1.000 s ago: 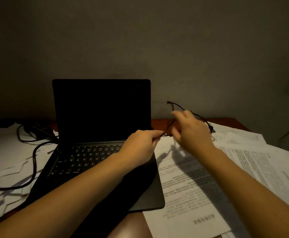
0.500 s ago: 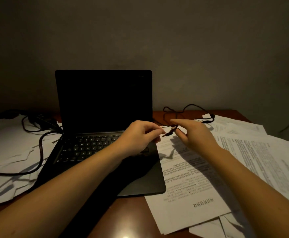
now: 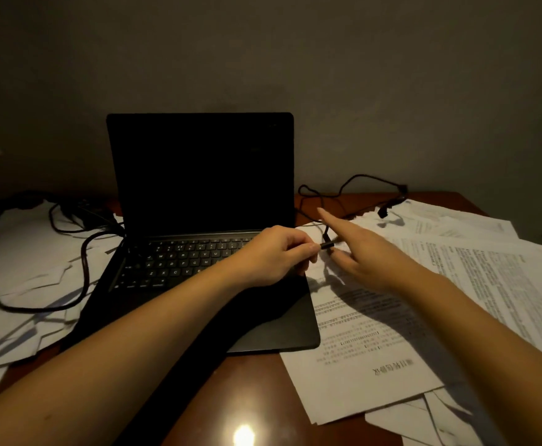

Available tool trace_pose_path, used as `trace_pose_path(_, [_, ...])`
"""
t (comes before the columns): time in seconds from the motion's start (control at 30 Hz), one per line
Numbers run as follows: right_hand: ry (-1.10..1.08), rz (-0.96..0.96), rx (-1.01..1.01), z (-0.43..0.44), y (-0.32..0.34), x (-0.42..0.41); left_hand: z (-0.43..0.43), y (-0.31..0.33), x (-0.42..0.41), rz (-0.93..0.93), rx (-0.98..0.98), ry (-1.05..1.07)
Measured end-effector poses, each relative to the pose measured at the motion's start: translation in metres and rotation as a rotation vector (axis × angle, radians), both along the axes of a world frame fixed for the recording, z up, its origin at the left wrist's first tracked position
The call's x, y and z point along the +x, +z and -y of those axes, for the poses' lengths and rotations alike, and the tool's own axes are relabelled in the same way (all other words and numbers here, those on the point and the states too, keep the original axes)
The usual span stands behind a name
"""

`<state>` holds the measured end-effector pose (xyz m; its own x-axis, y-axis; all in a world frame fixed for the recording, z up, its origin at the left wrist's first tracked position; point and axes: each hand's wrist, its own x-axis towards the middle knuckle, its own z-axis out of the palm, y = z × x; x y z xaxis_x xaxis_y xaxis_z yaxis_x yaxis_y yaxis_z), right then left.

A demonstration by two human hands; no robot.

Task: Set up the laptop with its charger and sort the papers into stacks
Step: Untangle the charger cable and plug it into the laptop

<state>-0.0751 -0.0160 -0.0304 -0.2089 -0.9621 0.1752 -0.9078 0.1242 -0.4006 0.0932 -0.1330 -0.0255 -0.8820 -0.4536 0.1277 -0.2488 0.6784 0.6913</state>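
Our left hand [image 3: 276, 255] pinches the charger plug [image 3: 326, 245] at its fingertips, probably to aim it at the laptop [image 3: 198, 175] beneath its wrist. Our right hand [image 3: 362, 252] hovers alongside, fingers straight and holding nothing, over unsorted papers [image 3: 375, 349].

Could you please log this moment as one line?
left hand pinches charger plug | right hand open beside it | laptop open, screen dark
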Motion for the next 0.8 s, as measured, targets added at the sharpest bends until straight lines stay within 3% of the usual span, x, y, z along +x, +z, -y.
trace_pose_path(0.1, [0.035,-0.244,-0.083,-0.006,0.002,0.002,0.006,-0.005,0.002,0.03,-0.061,0.06])
trace_pose_path(0.27, [0.18,-0.357,-0.211,-0.004,-0.008,0.002,0.004,-0.011,-0.001,0.044,-0.06,0.059])
trace_pose_path(0.4, [0.171,-0.364,-0.235,-0.001,-0.014,0.001,0.007,-0.017,-0.003,0.03,-0.126,0.074])
trace_pose_path(0.53, [0.023,-0.31,-0.177,0.001,-0.023,-0.006,0.019,-0.024,-0.002,0.224,-0.509,0.115])
trace_pose_path(0.6, [-0.019,-0.279,-0.118,0.004,-0.026,-0.009,0.026,-0.032,0.002,0.249,-0.602,0.152])
trace_pose_path(0.8, [-0.003,-0.266,-0.039,0.022,-0.028,-0.003,0.033,-0.045,0.004,0.29,-0.679,0.166])
